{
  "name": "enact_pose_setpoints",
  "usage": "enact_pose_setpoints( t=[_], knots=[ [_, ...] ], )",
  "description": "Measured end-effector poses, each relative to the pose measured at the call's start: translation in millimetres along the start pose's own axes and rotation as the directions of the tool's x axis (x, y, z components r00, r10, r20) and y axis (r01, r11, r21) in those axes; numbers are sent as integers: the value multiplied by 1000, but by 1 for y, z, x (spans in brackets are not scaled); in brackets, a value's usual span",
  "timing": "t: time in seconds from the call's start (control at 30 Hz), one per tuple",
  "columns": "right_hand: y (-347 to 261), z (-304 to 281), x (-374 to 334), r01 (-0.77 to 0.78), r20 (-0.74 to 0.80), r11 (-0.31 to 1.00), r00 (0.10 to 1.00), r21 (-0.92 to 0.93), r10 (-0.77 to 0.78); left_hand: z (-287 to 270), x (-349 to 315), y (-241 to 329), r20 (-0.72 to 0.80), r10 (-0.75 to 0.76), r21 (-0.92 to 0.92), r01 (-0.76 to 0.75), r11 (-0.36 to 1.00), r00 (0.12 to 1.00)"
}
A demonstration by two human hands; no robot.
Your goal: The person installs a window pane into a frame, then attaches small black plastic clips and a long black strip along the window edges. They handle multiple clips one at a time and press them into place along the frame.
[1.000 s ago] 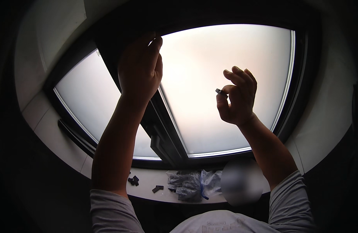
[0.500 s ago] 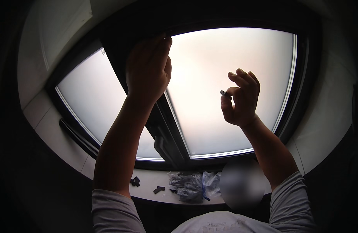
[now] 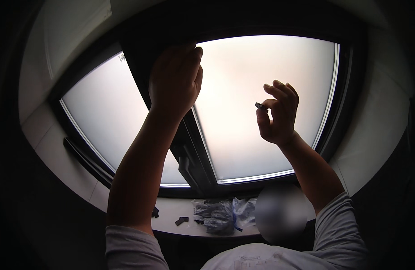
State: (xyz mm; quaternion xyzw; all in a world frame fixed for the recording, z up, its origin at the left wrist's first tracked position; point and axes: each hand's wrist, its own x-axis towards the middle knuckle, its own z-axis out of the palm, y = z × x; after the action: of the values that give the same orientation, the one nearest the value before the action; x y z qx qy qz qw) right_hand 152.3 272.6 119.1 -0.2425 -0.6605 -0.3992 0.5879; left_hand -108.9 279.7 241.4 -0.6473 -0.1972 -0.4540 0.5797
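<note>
My left hand (image 3: pixel 175 83) is raised against the dark window frame (image 3: pixel 137 74), at its upper middle where the upright meets the top bar. Its fingers look stretched upward along the frame, with several of them lost in shadow. To the right, in front of the bright frosted pane (image 3: pixel 234 90), my right hand (image 3: pixel 281 110) pinches a small dark piece (image 3: pixel 259 105) between thumb and forefinger. The other fingers of that hand are raised and curved. The piece is too small and dark for its kind to show, and it stays apart from the frame.
On the pale sill (image 3: pixel 167 225) lie a small dark angled piece (image 3: pixel 181 221), another dark piece (image 3: pixel 155 212) partly behind my left forearm, and a clear plastic bag (image 3: pixel 216 216) of dark contents. A dark window handle (image 3: pixel 185 168) projects from the central upright.
The view has shifted slightly. Both hands keep nearly the same places, the left at the frame and the right pinching the small piece, which is tilted a little differently.
</note>
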Motion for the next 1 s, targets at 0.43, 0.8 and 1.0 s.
enact_pose_setpoints(
  t=[0.43,0.8,1.0],
  knots=[
    [-7,6,48,-3,-23,960,1000,279,10,-2,1,4,-41,-76,-32,75,997,996],
    [-1,49,126,40,-18,957,999,288,-37,-3,1,5,1,-118,-77,118,990,993],
    [-3,52,137,152,-69,965,988,213,-140,-5,2,6,77,-152,-100,160,982,985]
  ],
)
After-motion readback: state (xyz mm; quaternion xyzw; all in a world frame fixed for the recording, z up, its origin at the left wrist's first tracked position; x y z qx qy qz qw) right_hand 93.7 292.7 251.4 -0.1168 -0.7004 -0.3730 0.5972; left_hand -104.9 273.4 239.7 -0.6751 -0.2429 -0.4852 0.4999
